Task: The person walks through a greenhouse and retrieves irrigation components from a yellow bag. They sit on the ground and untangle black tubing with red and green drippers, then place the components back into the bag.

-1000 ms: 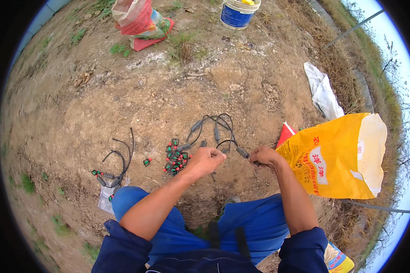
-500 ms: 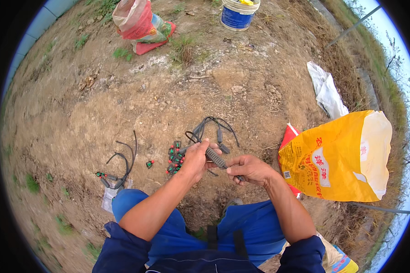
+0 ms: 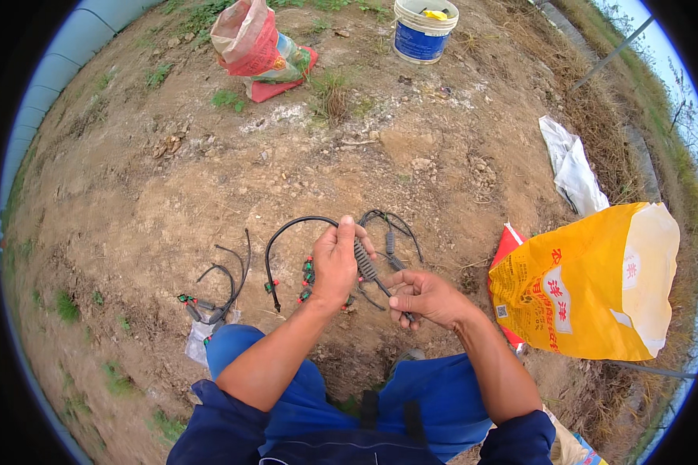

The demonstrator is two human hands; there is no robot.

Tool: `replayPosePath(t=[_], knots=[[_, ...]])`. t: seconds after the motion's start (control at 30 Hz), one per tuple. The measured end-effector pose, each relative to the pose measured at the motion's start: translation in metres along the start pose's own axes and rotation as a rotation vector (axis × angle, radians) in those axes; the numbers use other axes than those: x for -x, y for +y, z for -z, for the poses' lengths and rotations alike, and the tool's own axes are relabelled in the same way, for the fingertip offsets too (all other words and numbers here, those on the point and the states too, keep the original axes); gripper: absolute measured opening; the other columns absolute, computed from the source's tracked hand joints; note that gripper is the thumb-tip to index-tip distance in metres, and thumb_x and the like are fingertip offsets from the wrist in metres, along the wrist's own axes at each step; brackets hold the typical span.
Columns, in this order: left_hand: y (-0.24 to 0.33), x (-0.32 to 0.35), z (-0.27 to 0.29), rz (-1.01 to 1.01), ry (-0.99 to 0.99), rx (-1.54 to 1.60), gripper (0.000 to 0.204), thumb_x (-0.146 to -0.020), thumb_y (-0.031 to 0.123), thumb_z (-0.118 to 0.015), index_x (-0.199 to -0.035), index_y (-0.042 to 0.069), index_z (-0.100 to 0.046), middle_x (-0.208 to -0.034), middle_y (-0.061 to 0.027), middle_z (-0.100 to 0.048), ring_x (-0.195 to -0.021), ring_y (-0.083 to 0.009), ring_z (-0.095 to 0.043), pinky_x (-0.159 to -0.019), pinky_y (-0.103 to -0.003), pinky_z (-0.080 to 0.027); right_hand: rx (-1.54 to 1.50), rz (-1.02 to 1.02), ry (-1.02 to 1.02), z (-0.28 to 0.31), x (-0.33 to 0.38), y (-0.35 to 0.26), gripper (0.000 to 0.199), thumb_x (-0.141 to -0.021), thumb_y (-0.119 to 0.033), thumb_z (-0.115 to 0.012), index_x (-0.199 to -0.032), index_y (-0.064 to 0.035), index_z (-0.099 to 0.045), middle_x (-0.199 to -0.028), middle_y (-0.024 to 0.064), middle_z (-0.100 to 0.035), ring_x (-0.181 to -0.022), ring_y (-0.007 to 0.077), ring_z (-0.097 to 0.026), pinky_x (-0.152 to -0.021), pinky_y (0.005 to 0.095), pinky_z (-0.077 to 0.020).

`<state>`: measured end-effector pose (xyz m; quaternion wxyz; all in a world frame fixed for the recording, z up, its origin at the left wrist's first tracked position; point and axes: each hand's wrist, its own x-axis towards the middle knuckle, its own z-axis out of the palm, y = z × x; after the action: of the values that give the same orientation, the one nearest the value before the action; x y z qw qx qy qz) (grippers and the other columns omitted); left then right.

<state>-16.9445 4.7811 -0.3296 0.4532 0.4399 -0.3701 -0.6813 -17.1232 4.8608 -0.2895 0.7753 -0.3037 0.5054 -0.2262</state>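
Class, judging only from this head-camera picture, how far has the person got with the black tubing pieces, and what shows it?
Looks done: a few black tubes with green ends lie apart on the soil. In hand: the left hand grips a black tube assembly, the right hand pinching its lower end. Left: a cluster of small green and red fittings sits by the left hand. How many more are needed cannot be told.

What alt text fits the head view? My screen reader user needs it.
A person crouched over bare dirt holds a ribbed black dripper stake with thin black tubing, left hand gripping its upper part, right hand its lower end. A yellow sack lies to the right, a white bucket farther off.
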Motion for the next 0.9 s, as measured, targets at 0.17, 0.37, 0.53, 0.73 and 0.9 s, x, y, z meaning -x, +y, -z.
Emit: replayPosePath(t=[0.17,0.37,0.53,0.73,0.9], knots=[[0.001,-0.005,-0.004,0.085,-0.036,-0.010,0.039,-0.106,0.035,-0.047,-0.091,0.001,-0.059,-0.074,-0.0095,-0.066,-0.064,-0.0143,-0.064,-0.058,-0.029,-0.052,0.061,0.101,0.086,-0.009,0.003,-0.003,0.048,-0.095,-0.017,-0.066,-0.135,0.0003,-0.046,-0.082,0.0080,-0.070,-0.065,0.0109,-0.062,-0.055,0.0230,-0.0464],[-0.008,-0.010,0.014,0.218,0.009,0.019,0.037,-0.104,0.038,-0.049,-0.091,0.004,-0.059,-0.075,-0.0079,-0.066,-0.063,-0.0173,-0.065,-0.057,-0.030,-0.053,0.136,0.357,0.138,-0.034,0.013,-0.013,0.032,-0.097,-0.013,-0.061,-0.127,-0.0033,-0.056,-0.080,0.0044,-0.068,-0.067,0.0073,-0.058,-0.059,0.0245,-0.0482],[-0.005,-0.006,0.009,0.216,0.000,0.008,0.040,-0.103,0.041,-0.051,-0.092,0.004,-0.062,-0.073,-0.0073,-0.066,-0.061,-0.0148,-0.064,-0.054,-0.029,-0.053,0.245,0.419,0.130,-0.031,0.007,-0.003,0.020,-0.098,-0.011,-0.058,-0.115,-0.0049,-0.065,-0.085,0.0047,-0.069,-0.074,0.0066,-0.058,-0.067,0.0269,-0.0501],[0.015,-0.008,0.006,0.221,-0.057,-0.218,0.044,-0.102,0.042,-0.053,-0.090,0.002,-0.065,-0.070,-0.0035,-0.062,-0.054,-0.0099,-0.060,-0.043,-0.026,-0.048,0.893,0.698,0.382,-0.021,0.005,-0.004,0.035,-0.087,-0.002,-0.060,-0.119,-0.0128,-0.066,-0.094,0.0082,-0.068,-0.081,0.0241,-0.066,-0.070,0.0335,-0.0531],[0.018,-0.011,0.015,0.307,-0.028,-0.188,0.044,-0.100,0.041,-0.056,-0.082,0.002,-0.065,-0.060,0.0006,-0.055,-0.049,-0.0070,-0.051,-0.039,-0.026,-0.038,1.291,0.876,0.388,-0.041,0.012,-0.017,0.051,-0.075,-0.003,-0.067,-0.122,-0.0226,-0.067,-0.128,0.0124,-0.056,-0.113,0.0320,-0.058,-0.091,0.0424,-0.0489]])
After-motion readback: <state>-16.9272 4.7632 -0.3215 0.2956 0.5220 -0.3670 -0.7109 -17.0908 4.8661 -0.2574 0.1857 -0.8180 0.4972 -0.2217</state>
